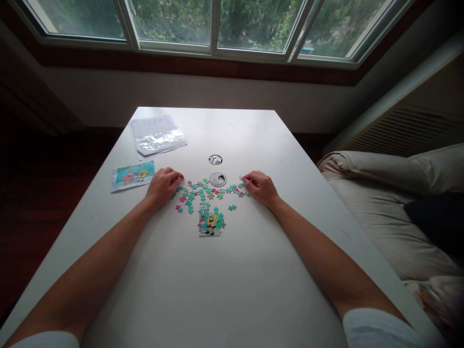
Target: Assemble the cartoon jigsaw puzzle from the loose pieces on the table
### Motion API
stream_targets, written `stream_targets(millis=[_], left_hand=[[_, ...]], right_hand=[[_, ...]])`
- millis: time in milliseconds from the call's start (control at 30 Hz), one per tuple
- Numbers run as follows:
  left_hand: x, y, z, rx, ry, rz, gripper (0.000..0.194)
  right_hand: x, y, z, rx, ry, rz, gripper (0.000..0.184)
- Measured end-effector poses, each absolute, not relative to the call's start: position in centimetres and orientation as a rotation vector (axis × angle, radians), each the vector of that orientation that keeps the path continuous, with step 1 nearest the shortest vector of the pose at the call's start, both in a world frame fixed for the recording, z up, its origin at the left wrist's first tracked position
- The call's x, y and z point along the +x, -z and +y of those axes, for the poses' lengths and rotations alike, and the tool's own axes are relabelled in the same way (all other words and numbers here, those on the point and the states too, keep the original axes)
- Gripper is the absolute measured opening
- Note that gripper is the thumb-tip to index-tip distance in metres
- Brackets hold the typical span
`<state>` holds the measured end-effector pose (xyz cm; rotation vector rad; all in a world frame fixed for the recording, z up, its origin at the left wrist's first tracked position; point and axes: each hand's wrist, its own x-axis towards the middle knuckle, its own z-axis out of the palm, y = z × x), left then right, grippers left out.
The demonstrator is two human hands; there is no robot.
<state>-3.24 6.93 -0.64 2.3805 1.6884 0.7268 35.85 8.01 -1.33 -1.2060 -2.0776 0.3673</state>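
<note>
teal-and-pink puzzle pieces (215,191), white table (217,285)

A wide window (214,29) with greenery (253,24) outside, and a pale sofa (369,208) with dark fabric (440,220) on it

Left fingers (176,175) curled | right fingers (249,177) curled | both arms (112,256) outstretched

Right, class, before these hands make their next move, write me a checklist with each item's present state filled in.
1. Joined puzzle section resting on the table: ok.
2. Joined puzzle section with straight edges all round: not ok, its right side is ragged.
3. Loose pieces within reach: ok, between the hands.
4. Illustrated packet in sight: ok, beside the left hand.
5. Left hand gripping a piece: cannot tell.
6. Right hand gripping a piece: cannot tell.
</note>
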Motion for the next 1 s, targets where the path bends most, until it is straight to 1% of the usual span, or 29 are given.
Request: stream_targets(millis=[1000], left_hand=[[-3.32,0.76,6.95,2.377,-0.717,1.688,0.026]], right_hand=[[35.92,1.36,7.99,-1.22,-0.364,-2.082,0.017]])
